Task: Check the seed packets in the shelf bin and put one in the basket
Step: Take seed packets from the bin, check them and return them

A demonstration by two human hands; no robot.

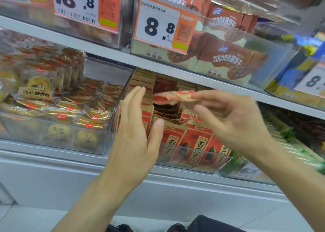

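Seed packets (191, 143) are standing packed in the clear shelf bin (193, 164). Left hand (137, 131) is reaching in, fingers straight, holding nothing. Right hand (233, 124) is seemingly pinching one blurred packet (174, 96) above the bin.

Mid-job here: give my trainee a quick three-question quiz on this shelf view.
1. True or false: the right hand holds a seed packet above the bin.
2. The left hand is: A) gripping a packet, B) open, fingers straight, C) out of view.
3. Fill in: the price tag directly above the seed bin reads ___.

Key: 1 true; 2 B; 3 8.8
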